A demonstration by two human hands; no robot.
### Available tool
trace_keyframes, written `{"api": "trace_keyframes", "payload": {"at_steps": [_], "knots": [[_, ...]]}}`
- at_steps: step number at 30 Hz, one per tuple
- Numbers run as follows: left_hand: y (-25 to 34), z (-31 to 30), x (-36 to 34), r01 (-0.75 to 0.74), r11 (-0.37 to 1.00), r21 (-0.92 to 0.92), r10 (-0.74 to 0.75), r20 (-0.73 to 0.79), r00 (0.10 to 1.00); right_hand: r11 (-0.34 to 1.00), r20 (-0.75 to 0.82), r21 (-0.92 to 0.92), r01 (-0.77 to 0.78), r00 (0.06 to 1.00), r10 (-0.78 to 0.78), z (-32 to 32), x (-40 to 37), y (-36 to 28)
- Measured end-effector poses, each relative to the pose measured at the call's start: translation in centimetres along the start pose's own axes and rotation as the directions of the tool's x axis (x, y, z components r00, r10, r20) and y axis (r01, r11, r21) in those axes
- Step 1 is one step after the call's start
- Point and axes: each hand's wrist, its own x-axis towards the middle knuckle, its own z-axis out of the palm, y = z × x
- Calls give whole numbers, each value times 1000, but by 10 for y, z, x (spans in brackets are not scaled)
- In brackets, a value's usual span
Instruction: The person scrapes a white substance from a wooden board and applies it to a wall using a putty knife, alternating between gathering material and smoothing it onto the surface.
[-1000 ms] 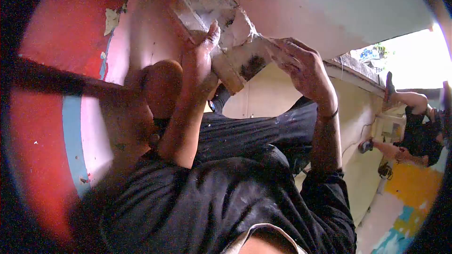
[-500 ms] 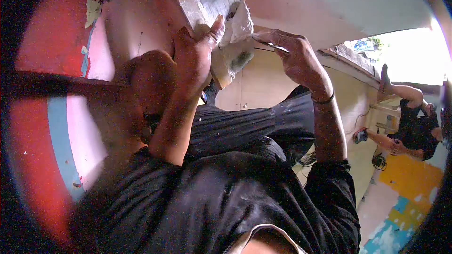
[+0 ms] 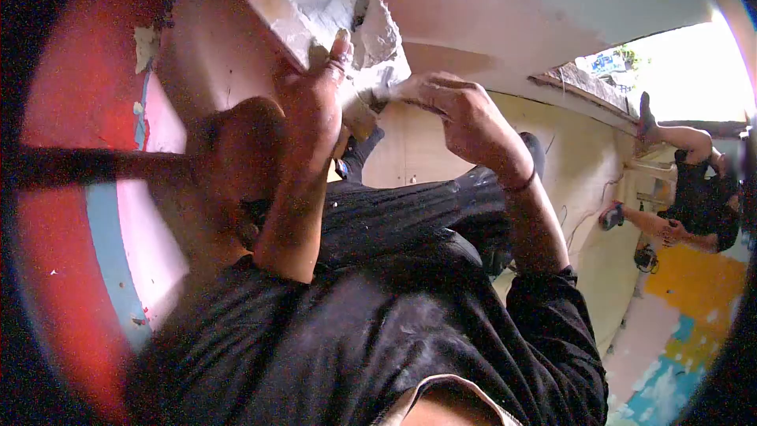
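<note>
My left hand (image 3: 312, 106) is closed on the edge of a flat board (image 3: 285, 12), thumb on top and the other fingers hidden beneath. Thick white putty (image 3: 378, 38) sits on the board's right part, and thinner smears cover the rest. To the right, my right hand (image 3: 482, 122) is wrapped around a putty knife (image 3: 384, 95), whose blade meets the lower right edge of the board. Most of its handle is hidden by my fingers. White residue marks both hands.
A pink wall or ceiling surface (image 3: 465, 0) lies above the board. Red, blue and pink painted bands (image 3: 106, 229) run down the left. At the right, a person in dark clothes (image 3: 702, 197) sits by a bright opening (image 3: 694, 71). My dark-trousered leg (image 3: 410, 209) is bent below the hands.
The board and my left hand have shifted a little left. My right hand has moved left and down, bringing the putty knife to the board's lower edge.
</note>
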Motion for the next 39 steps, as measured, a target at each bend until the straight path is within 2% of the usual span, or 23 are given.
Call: {"api": "trace_keyframes", "payload": {"at_steps": [1, 3, 5, 6, 7, 9, 11, 12, 13, 15, 16, 17, 18, 19, 21, 23, 24, 32, 34, 35, 36, 38, 39], "knots": [[-21, 1, 3, -12, 1000, 0, 12, 3, 1000, 999, 77, 47, -21, 997, 18, -4, -3, 5], [-81, 1, 27, 150, 962, -229, -99, 220, 971, 996, 61, 80, -44, 997, 39, -2, -20, 18], [-91, -35, 34, -137, 973, -184, 204, 425, 882, 991, 9, 127, -44, 999, 43, -37, -12, 15], [-79, -27, 37, -182, 955, -232, 265, 404, 875, 877, -101, 454, -154, 970, 222, -49, -9, 6], [-64, -21, 40, -164, 949, -268, 242, 290, 926, 640, -135, 747, -179, 902, 410, -57, -3, 0], [-36, -22, 36, -107, 941, -323, 138, 77, 987, 556, -281, 831, -5, 859, 429, -70, 11, 21], [-19, -32, 22, -19, 925, -381, -25, -111, 993, 816, -713, 536, 218, 635, 298, -79, 37, 27], [-17, -33, 14, 31, 908, -418, -121, -193, 974, 912, -829, 349, 217, 526, 192, -84, 53, 21], [-20, -36, 9, 28, 902, -431, -119, -187, 975, 917, -832, 334, 217, 524, 179, -90, 74, 29], [-24, -36, 3, 62, 870, -488, -177, -193, 965, 990, -966, -53, 130, 245, -84, -100, 109, 46], [-27, -37, 1, 79, 854, -514, -205, -192, 960, 968, -962, -200, -152, 217, -165, -95, 124, 31], [-30, -37, 1, 96, 837, -539, -232, -192, 954, 850, -946, -316, -422, 209, -248, -89, 141, 16], [-33, -38, 4, 113, 819, -562, -261, -190, 946, 834, -937, -347, -429, 199, -288, -85, 161, 17], [-25, -46, 1, 107, 966, -237, -161, -222, 962, 756, -924, -380, -534, 184, -334, -79, 176, 22], [-104, -28, -10, -371, 777, -509, 47, -541, 840, 698, -950, -310, -646, 182, -253, -58, 192, 23], [-95, -52, -28, 48, 814, -579, -198, -199, 960, 645, -933, -359, -675, 231, -277, -43, 195, 36], [-128, -54, -37, -117, 964, -239, 36, -319, 947, 598, -910, -412, -688, 283, -302, -36, 196, 43], [-93, -68, -29, -289, 947, 138, 319, -312, 895, 642, -824, -525, -560, 522, -218, 24, 171, 53], [-89, -52, -24, -355, 754, 553, 595, -345, 726, 639, -803, -536, -552, 567, -183, 5, 151, 46], [-84, -41, -22, -296, 620, 727, 708, -356, 610, 792, -787, -424, -440, 611, -83, -16, 133, 40], [-84, -46, -21, -336, 679, 653, 663, -348, 663, 905, -747, -275, -324, 664, 11, -34, 119, 31], [-77, -55, -25, -307, 938, 161, 344, -335, 877, 920, -921, -162, -358, 390, -11, -65, 112, 11], [-73, -54, -25, -255, 967, 25, 250, -319, 914, 929, -947, -211, -304, 301, -116, -82, 114, 8]]}}
